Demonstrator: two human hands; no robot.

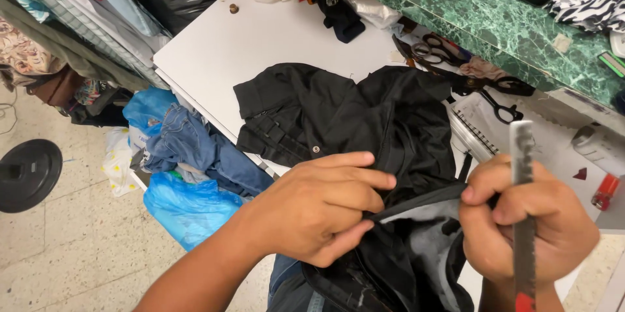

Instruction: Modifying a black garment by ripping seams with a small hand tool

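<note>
A smooth white table stands in a cluttered sewing corner, with a green marbled counter along its far edge and a speckled tile floor below. A black garment of matte woven cloth lies crumpled across the table and spills off its near edge to the hands. The left hand is pinched shut on a thin folded edge of the garment, thumb under, fingers over. Just right of it, the right hand is clenched on the same edge, pulled taut between the two, with grey lining showing beneath; this fist also grips a flat, narrow metal blade with a toothed side, standing upright. Beyond the right hand lie black-handled scissors and a spiral notebook. Left of the left hand, below the table, sit denim jeans and a glossy blue plastic bag
</note>
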